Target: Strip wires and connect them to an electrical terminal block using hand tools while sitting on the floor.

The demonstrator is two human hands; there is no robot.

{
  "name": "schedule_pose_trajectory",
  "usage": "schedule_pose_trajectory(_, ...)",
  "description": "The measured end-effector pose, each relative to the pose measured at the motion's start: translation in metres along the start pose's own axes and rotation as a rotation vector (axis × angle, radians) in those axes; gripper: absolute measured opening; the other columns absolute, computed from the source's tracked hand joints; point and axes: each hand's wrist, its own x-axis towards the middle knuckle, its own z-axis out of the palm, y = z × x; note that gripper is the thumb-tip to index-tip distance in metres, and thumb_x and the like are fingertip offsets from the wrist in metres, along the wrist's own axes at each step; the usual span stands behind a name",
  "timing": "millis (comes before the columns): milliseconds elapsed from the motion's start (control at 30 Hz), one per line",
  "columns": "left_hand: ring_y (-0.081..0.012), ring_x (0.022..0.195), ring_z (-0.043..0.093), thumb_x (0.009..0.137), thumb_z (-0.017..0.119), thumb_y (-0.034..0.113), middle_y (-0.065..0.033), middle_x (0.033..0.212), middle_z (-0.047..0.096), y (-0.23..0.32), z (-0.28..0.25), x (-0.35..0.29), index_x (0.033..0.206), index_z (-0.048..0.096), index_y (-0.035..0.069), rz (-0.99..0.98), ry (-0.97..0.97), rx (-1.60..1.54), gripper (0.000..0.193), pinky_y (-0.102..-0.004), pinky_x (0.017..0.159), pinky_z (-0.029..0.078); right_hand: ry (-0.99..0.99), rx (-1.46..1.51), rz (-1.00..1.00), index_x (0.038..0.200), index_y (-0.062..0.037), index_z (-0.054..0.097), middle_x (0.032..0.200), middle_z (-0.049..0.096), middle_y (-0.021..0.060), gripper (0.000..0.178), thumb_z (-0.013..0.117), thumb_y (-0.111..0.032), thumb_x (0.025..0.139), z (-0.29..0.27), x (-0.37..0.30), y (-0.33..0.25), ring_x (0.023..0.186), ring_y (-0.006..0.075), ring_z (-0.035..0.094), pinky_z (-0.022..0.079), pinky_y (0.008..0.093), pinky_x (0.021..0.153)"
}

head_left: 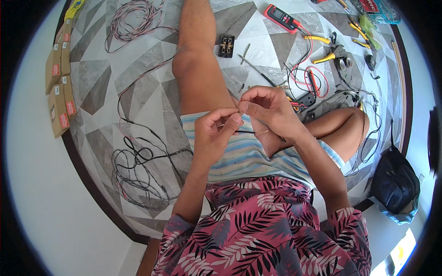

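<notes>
Both of my hands meet above my lap, fingertips almost touching. My left hand (215,131) is closed in a pinch on a thin wire. My right hand (271,110) pinches close beside it, on the same thin wire as far as I can see; the strand between the fingertips is too fine to make out well. A short black wire (245,132) with a bare coppery end sticks out to the right from under my left hand. Beyond my hands, a black socket block (226,46) with metal contacts lies on the floor near my outstretched leg.
A red multimeter (281,18) with leads lies at the far right, near yellow-handled pliers (324,58) and a screwdriver (262,73). Coiled wires (133,20) and tangled black cable (138,170) are at left. Cardboard boxes (57,110) line the left wall; a black bag (395,184) sits right.
</notes>
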Motion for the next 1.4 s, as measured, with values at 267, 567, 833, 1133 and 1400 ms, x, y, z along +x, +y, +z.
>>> schedule_pose_trajectory(267,-0.0088,0.08,0.063,0.092,0.066,0.014,-0.0057,0.088,0.067,-0.003,0.002,0.0,0.104,0.065,-0.005,-0.004,0.025,-0.052,0.022,-0.0213,0.068,0.053,0.013,-0.021,0.065,0.093,0.0021,0.064,0.087,0.065,0.0029,0.009,0.066,-0.006,0.09,0.0,-0.003,-0.001,0.08,0.0067,0.058,0.047,0.0226,0.071)
schedule_pose_trajectory(567,-0.0087,0.081,0.062,0.092,0.065,0.015,-0.0046,0.092,0.066,-0.005,0.004,0.0,0.107,0.064,-0.004,0.024,0.055,-0.102,0.024,-0.0211,0.068,0.052,0.064,0.013,0.028,0.092,0.0012,0.064,0.086,0.066,0.0032,0.008,0.065,-0.006,0.089,0.006,-0.004,-0.001,0.08,0.0076,0.059,0.047,0.0234,0.073)
schedule_pose_trajectory(833,-0.0058,0.078,0.058,0.093,0.063,0.014,-0.0022,0.092,0.066,-0.007,0.009,0.004,0.108,0.064,-0.003,0.011,0.114,-0.128,0.022,-0.0191,0.068,0.047,0.082,-0.249,-0.111,0.091,0.0036,0.064,0.086,0.067,0.0053,0.004,0.062,0.001,0.088,0.002,-0.008,-0.003,0.081,0.0092,0.061,0.049,0.0251,0.075)
schedule_pose_trajectory(1133,-0.006,0.071,0.052,0.094,0.063,0.016,0.0004,0.079,0.06,-0.003,0.017,0.005,0.102,0.064,-0.002,0.027,0.161,-0.196,0.019,-0.0199,0.068,0.043,0.122,-0.868,-0.582,0.096,-0.0008,0.064,0.096,0.063,0.0123,0.027,0.073,-0.001,0.07,-0.01,-0.007,-0.031,0.087,0.0295,0.061,0.05,0.0357,0.076)
schedule_pose_trajectory(1400,-0.0044,0.076,0.053,0.094,0.061,0.01,-0.0015,0.09,0.064,-0.008,0.012,0.005,0.105,0.062,-0.005,0.058,0.106,-0.214,0.018,-0.0182,0.068,0.043,0.015,-1.227,-0.814,0.094,-0.005,0.063,0.098,0.062,0.0059,0.03,0.075,-0.011,0.068,-0.003,0.0,-0.045,0.096,0.0268,0.057,0.045,0.0382,0.086)
